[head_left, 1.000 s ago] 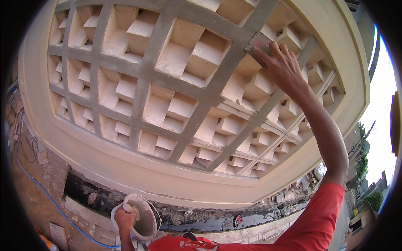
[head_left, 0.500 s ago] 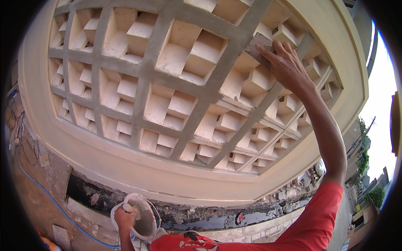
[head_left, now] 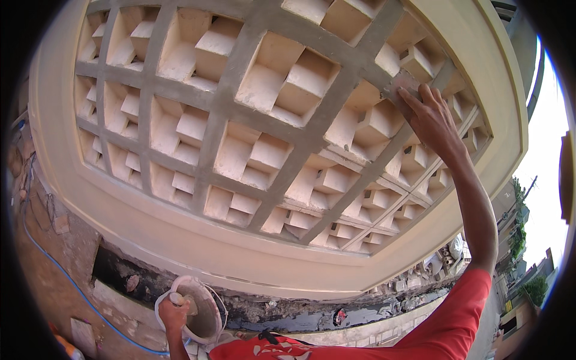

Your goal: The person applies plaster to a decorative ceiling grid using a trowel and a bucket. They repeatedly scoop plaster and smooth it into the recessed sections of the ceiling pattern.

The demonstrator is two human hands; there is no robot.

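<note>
My right hand (head_left: 433,119) is raised to the upper right of a pale block lattice wall (head_left: 264,114). Its fingers press a flat, thin scraper-like plate (head_left: 403,86), smeared with grey, against a grey mortar strip (head_left: 351,90). Most of the plate's lower part lies behind the fingers. Low on the left, my left hand (head_left: 174,317) is closed round a pale, round-ended tool handle (head_left: 176,298) at the rim of a whitish bucket (head_left: 222,321). Grey wet mix (head_left: 206,317) coats the bucket's inside. The tool's lower end is hard to make out.
A dark ditch (head_left: 288,318) with murky water and litter runs along the wall's foot. Rubble (head_left: 414,281) is heaped at its right end. On the left, a blue hose (head_left: 72,282) crosses the dirt ground. A pale low ledge (head_left: 360,337) borders the ditch.
My right hand and the plate have shifted right and slightly down over the lattice. The view has moved a little, so the wall sits further right. My left hand stays at the bucket.
</note>
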